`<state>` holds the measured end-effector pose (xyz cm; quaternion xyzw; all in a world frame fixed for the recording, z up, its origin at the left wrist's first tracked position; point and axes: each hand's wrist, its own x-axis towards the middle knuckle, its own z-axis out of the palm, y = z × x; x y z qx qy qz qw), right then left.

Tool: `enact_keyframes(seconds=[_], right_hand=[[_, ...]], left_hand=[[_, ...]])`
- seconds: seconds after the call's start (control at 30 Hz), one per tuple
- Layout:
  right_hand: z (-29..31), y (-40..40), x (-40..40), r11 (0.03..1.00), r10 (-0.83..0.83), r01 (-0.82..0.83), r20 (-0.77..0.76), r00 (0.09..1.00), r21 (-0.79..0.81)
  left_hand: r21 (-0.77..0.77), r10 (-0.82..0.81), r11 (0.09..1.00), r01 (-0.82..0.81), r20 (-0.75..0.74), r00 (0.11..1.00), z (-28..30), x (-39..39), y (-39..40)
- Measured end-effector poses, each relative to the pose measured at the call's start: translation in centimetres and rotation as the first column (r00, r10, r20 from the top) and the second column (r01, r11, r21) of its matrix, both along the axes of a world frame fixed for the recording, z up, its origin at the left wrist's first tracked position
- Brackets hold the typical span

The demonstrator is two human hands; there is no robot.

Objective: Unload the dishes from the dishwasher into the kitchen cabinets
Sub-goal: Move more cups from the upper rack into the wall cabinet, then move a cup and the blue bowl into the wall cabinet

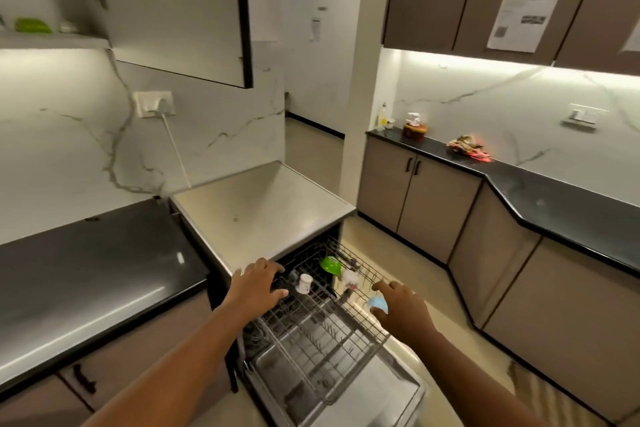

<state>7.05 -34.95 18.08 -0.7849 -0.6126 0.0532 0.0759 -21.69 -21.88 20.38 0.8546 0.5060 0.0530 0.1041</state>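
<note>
The dishwasher [263,208] is standing open under its pale steel top, its door [374,395] lying flat toward the camera. The upper rack [322,329] is sitting pulled out over that door, and it is carrying only a few things, all gathered at its far end. A green bowl [330,264] is lying tilted on the wires near the back. Just in front of it, a white patterned cup [350,279] is resting, blurred. To the left, a small white mug [304,283] is standing in the rack with a dark piece [293,275] beside it that is too unclear to name. The near half of the rack is showing bare wire.

The left hand [258,282] is spreading flat over the rack's far left corner, fingers loose and grip released, close to the white mug but not touching it. The right hand [401,305] is hovering at the rack's right edge with a light blue cup [378,302] against its fingers; whether the grip is closing on it I cannot tell.

Up left, the wall cabinet [180,7] is hanging open, its shelf [52,42] holding a blurred green item [33,25].
</note>
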Motion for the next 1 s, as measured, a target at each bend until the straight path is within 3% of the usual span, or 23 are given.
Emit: enact_keyframes(seconds=[0.33, 0.5, 0.6, 1.0], right_hand=[[-3.4, -0.7, 4.9, 0.993, -0.088, 0.083, -0.060, 0.994, -0.084], [-5.4, 1.5, 7.3, 0.981, -0.136, 0.123, -0.083, 0.987, -0.149], [-6.2, 3.6, 9.6, 0.966, -0.176, 0.155, -0.089, 0.980, -0.206], [-13.9, 9.2, 12.8, 0.913, -0.366, 0.293, -0.254, 0.895, -0.284]], left_hand=[[-0.130, -0.028, 0.991, 0.022, -0.045, 0.999, -3.0, 5.4, 2.2], [-0.298, 0.016, 0.954, 0.022, 0.124, 0.992, -5.4, 8.3, 5.9], [-0.333, -0.007, 0.941, 0.057, 0.149, 0.989, -6.9, 10.8, 9.2], [-0.458, -0.034, 0.888, 0.046, 0.033, 0.999, -16.0, 16.9, 18.7]])
